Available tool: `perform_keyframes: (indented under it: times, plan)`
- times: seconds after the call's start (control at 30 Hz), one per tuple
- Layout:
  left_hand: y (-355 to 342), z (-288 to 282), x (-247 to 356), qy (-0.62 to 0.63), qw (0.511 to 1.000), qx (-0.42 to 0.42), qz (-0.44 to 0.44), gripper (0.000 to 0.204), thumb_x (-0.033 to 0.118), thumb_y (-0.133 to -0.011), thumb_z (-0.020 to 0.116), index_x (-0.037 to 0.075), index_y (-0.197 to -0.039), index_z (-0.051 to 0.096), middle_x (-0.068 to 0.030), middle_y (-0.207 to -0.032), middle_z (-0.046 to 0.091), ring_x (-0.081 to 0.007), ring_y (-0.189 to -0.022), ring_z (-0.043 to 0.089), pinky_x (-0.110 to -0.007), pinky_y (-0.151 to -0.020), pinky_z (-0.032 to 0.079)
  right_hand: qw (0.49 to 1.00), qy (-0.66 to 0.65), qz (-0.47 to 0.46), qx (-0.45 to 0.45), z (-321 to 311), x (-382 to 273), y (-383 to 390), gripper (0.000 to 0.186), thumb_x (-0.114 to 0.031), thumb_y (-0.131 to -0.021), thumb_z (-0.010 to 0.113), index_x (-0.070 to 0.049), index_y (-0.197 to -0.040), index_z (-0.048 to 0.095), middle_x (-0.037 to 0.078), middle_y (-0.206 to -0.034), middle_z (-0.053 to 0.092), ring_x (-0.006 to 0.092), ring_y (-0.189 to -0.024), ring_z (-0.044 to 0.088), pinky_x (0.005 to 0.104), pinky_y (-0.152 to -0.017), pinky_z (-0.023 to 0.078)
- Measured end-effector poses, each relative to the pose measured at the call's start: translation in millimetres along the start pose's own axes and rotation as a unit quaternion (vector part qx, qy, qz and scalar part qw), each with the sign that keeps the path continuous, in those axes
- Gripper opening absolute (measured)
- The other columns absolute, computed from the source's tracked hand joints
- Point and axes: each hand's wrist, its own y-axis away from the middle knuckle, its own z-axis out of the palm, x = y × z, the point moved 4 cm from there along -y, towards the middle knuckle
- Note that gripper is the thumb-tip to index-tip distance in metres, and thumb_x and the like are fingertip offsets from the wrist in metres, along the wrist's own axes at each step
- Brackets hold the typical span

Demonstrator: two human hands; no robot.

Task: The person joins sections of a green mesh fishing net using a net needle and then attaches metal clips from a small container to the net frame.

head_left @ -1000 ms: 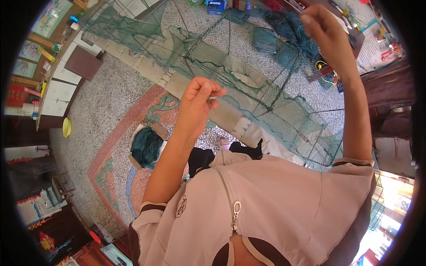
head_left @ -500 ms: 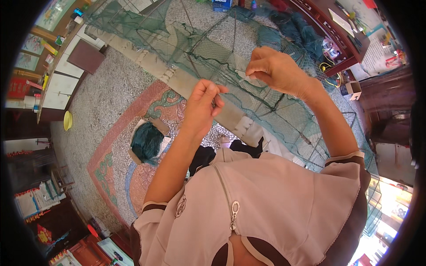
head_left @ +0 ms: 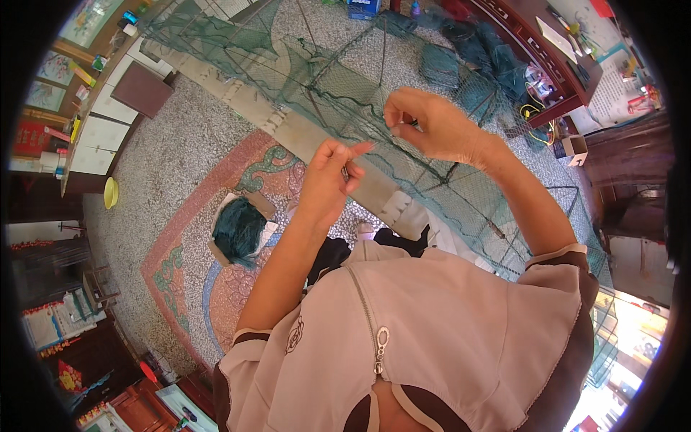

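My left hand [head_left: 327, 180] is raised in front of my chest, index finger pointing toward the right hand and the other fingers curled in. Something small and dark shows between its curled fingers, too small to name. My right hand [head_left: 435, 129] is a little farther off and to the right, thumb and fingers pinched together. What the pinch holds, if anything, cannot be made out. Beneath both hands stretches a long green net [head_left: 345, 93] with dark rods across it, and a pale board [head_left: 288, 133] runs along its near edge.
A bundle of dark green thread [head_left: 239, 229] lies on cardboard on the patterned floor at left. More bunched green netting [head_left: 497, 61] lies at the far right, beside a dark red wooden cabinet [head_left: 533, 50]. A small cardboard box [head_left: 571, 150] and a yellow bowl [head_left: 111, 194] stand at the sides.
My right hand has moved left and slightly down, closer to the left hand. The thin pale piece seen at its fingertips before no longer shows clearly. My left hand has barely shifted.
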Motion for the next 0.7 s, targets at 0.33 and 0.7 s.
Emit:
perform_keyframes:
  times: [0.33, 0.7]
  plan:
    - [-1.4, -12.2, -28.8, 0.099, 0.993, 0.004, -0.058, 0.002, 0.010, -0.094, 0.052, 0.009, -0.095, 0.051, -0.0045, -0.093, 0.058, -0.0083, -0.070, 0.049, -0.020, -0.052, 0.036, 0.998, -0.004, -0.051, -0.032, 36.0, -14.0, -7.0, 0.013, -0.011, -0.072, 0.073, -0.008, -0.082, 0.065, 0.008, -0.085, 0.049, 0.0249, -0.085, 0.051, 0.0347, -0.072, 0.042]
    - [11.2, 55.1, 33.6, -0.426, 0.868, -0.034, 0.251, 0.010, 0.002, -0.084, 0.061, 0.004, -0.093, 0.057, -0.0061, -0.085, 0.046, -0.0150, -0.061, 0.047, -0.025, -0.058, 0.042, 0.916, -0.366, -0.076, 0.143, -26.8, -113.9, -49.9, 0.013, -0.015, -0.089, 0.063, -0.003, -0.088, 0.057, 0.007, -0.082, 0.061, 0.0146, -0.078, 0.060, 0.0259, -0.071, 0.047]
